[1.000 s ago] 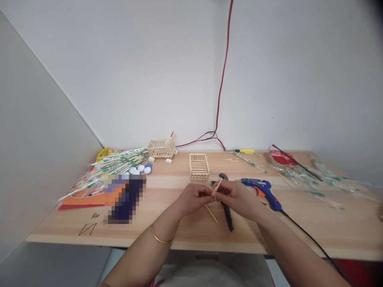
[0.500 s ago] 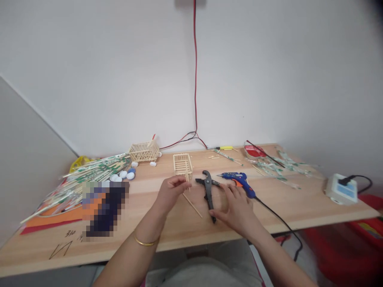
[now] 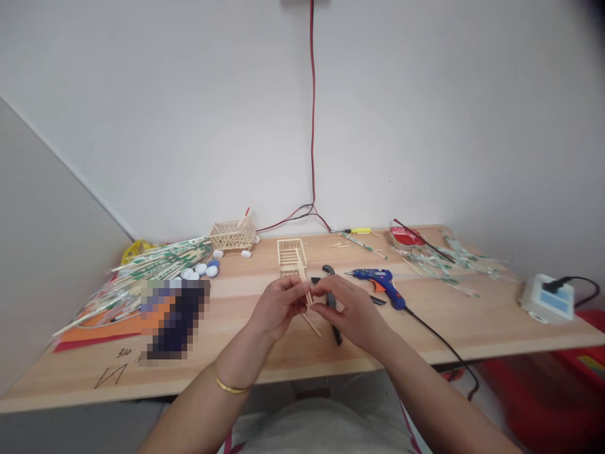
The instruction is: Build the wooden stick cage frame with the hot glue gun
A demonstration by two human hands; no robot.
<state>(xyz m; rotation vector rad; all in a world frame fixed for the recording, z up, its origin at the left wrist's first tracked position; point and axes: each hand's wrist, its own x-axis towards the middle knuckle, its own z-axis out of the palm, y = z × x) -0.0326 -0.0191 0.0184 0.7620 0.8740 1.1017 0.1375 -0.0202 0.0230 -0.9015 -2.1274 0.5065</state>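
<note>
My left hand [image 3: 278, 306] and my right hand [image 3: 345, 309] meet over the middle of the wooden table [image 3: 454, 328]. Both pinch a thin wooden stick [image 3: 304, 277] that tilts up and away between the fingertips. A second loose stick [image 3: 312, 325] lies on the table just below the hands. Black cutting pliers [image 3: 333, 302] lie under my right hand, partly hidden by it. A small open stick frame [image 3: 290, 254] stands just beyond the hands.
A blue glue gun [image 3: 380, 282] with a black cord lies right of the pliers. A finished stick basket [image 3: 232, 234], white caps [image 3: 201, 271] and wrapped stick bundles [image 3: 151, 268] sit at the left. A red dish [image 3: 406, 236] and a white power box [image 3: 548, 297] are at the right.
My right hand has come off the table beside the pliers and joined my left hand on the stick. The view shifted slightly.
</note>
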